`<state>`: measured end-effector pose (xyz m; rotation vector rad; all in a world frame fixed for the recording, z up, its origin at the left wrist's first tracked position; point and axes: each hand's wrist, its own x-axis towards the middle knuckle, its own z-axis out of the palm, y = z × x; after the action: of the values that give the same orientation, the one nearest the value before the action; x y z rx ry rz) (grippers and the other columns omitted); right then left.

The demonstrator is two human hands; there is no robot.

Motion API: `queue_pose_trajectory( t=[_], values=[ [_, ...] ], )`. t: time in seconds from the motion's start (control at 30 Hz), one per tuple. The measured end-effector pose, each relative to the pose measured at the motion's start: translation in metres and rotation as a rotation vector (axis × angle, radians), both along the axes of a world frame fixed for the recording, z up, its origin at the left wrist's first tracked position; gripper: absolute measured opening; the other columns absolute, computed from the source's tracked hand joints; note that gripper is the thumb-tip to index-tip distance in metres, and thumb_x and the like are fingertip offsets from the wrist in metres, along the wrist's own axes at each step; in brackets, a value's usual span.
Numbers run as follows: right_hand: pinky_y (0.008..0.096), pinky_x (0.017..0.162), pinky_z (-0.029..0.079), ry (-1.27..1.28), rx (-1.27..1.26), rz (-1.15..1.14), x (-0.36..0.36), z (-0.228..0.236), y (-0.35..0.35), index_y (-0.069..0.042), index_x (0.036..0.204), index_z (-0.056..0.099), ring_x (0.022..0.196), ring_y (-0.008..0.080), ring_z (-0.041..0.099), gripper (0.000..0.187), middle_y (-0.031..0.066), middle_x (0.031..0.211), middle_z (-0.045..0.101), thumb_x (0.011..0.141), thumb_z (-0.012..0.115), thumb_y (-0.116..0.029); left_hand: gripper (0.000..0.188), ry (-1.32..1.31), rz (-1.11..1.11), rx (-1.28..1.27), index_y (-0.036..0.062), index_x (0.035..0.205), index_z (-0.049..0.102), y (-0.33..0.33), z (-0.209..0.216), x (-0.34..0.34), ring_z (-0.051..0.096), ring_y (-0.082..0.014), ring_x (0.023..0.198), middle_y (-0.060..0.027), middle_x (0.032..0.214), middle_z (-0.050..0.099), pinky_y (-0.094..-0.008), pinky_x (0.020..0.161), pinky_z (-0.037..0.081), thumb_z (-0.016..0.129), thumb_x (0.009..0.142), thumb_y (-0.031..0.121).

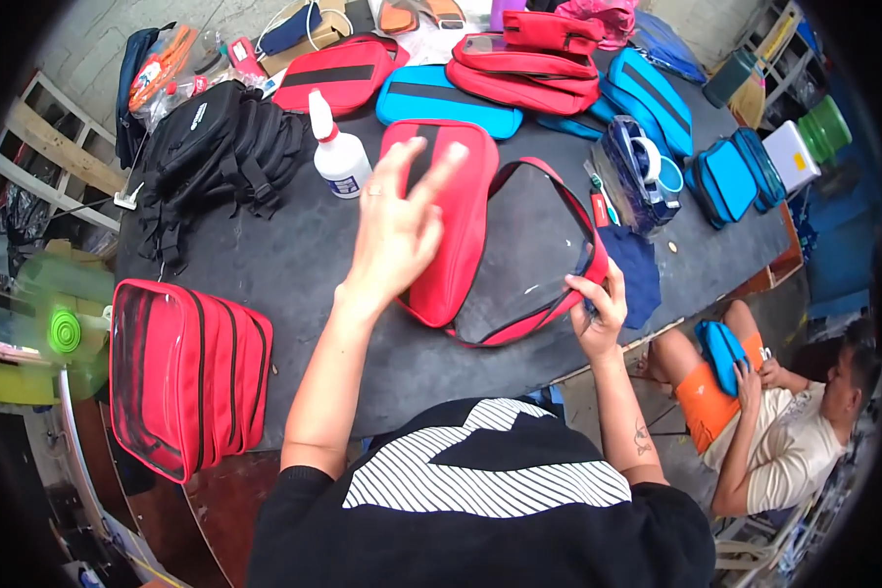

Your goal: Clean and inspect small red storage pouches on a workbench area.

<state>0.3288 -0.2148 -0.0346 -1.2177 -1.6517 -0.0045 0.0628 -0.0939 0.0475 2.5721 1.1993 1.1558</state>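
Black shirt, red bag on dark table, wall beyond

On the dark grey table, the open pouch toward the near edge is red with a black stripe; the near-left corner's case, red with black zips; the left edge's backpack, black; the right edge's pouch, blue.

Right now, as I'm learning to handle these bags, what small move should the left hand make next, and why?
Probably settle the left hand flat on the red panel to steady it: its fingers are spread over that panel without gripping it, while the right hand holds the red rim around the clear panel.
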Motion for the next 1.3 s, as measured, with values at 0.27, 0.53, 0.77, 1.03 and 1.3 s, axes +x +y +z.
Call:
queue_pose_trajectory(
  t=[0.27,0.53,0.77,1.03,1.3],
  values=[
    [0.0343,0.087,0.049,0.000,0.179,-0.130,0.005,0.010,0.041,-0.005,0.094,0.071,0.106,0.0287,0.060,0.027,0.0190,0.123,0.057,0.069,0.067,0.006,0.024,0.459,-0.055,0.188,0.0090,0.076,0.066,-0.001,0.024,0.005,0.034,-0.0329,0.135,-0.0089,0.116,0.059,-0.0677,0.110,0.007,0.070,0.077,0.032],
    [0.0295,0.079,0.045,0.075,-0.340,-0.331,0.045,-0.025,0.031,-0.011,0.116,0.065,0.093,0.0253,0.056,0.045,0.0129,0.104,0.053,0.075,0.058,0.008,0.022,0.429,0.362,-0.283,0.0053,0.085,0.066,-0.092,-0.036,-0.106,0.032,-0.0322,0.138,-0.0107,0.122,0.059,-0.0646,0.111,-0.001,0.072,0.078,0.025],
    [0.0266,0.065,0.046,0.290,-0.635,-0.407,0.026,-0.023,0.024,-0.007,0.118,0.062,0.072,0.0111,0.058,0.036,0.0041,0.075,0.056,0.083,0.065,0.000,0.034,0.179,0.474,-0.300,0.0068,0.109,0.064,-0.106,-0.046,-0.092,0.039,-0.0342,0.132,-0.0143,0.120,0.059,-0.0612,0.112,0.009,0.070,0.079,0.022],
    [0.0340,0.070,0.050,0.070,-0.421,-0.280,-0.031,-0.009,0.046,-0.006,0.111,0.060,0.078,0.0216,0.064,0.032,0.0109,0.083,0.064,0.081,0.070,-0.011,0.021,-0.355,-0.144,-0.672,-0.0011,0.102,0.064,-0.008,-0.040,0.036,0.067,-0.0167,0.078,-0.0116,0.087,0.061,-0.0262,0.072,0.051,0.049,0.088,-0.003],
    [0.0427,0.069,0.050,-0.233,-0.664,-0.223,-0.065,-0.026,0.006,-0.007,0.106,0.058,0.081,0.0329,0.065,0.040,0.0147,0.084,0.067,0.068,0.073,-0.009,0.039,0.359,0.251,-0.566,0.0072,0.106,0.055,0.012,-0.103,0.064,0.066,-0.0386,0.081,-0.0169,0.078,0.067,-0.0482,0.069,0.050,0.074,0.072,0.017]
  ],
)
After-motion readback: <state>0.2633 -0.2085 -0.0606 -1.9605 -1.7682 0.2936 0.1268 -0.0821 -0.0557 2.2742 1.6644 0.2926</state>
